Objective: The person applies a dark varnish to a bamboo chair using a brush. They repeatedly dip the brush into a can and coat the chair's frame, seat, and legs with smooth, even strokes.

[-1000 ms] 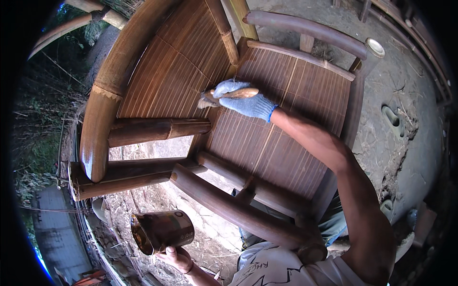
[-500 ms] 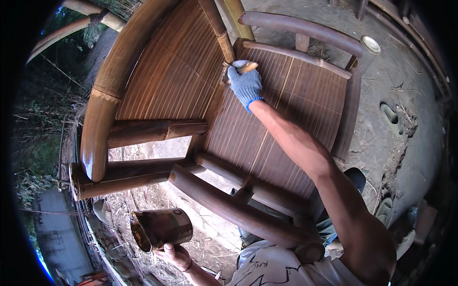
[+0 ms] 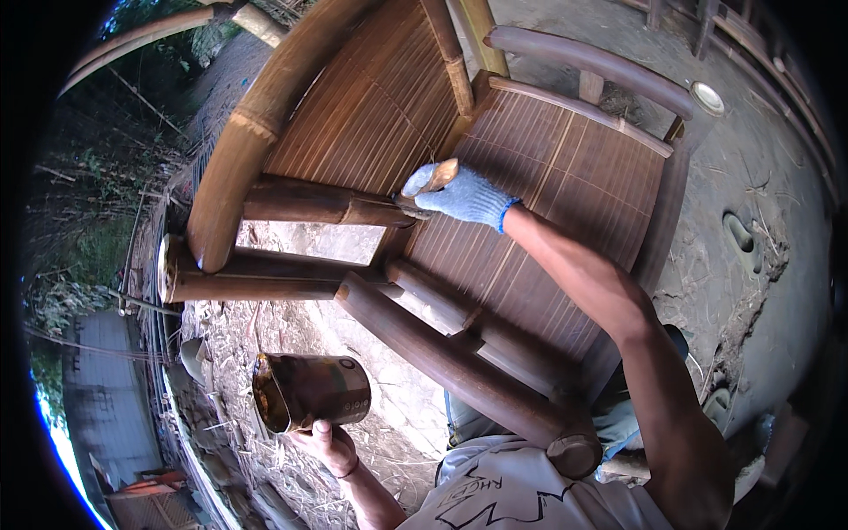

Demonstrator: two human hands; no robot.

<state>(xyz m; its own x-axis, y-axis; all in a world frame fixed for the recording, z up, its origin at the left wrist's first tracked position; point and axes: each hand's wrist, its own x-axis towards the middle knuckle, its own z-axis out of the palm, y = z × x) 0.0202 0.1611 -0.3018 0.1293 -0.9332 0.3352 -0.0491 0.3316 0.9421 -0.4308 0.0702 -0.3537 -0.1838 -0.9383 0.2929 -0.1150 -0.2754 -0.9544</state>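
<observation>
Gripped in the right hand, which wears a blue-and-grey knitted work glove, is a wooden-handled paintbrush; the fingers are closed around the handle and the bristle end, mostly hidden, meets the wood where the seat joins a dark crossbar. The left hand, bare, is closed on the lower edge of a stained, open metal tin, held tilted on its side with its mouth turned toward the left, low over the ground and well apart from the brush.

Largest is the brown bamboo chair, with slatted seat and back panels framed by thick round bamboo poles; a pale curved pole runs along its left side and darker poles cross below the gloved hand. Beneath lies the bare dirt ground, strewn with dry stalks. A small round white lid rests beside the chair's far corner.
</observation>
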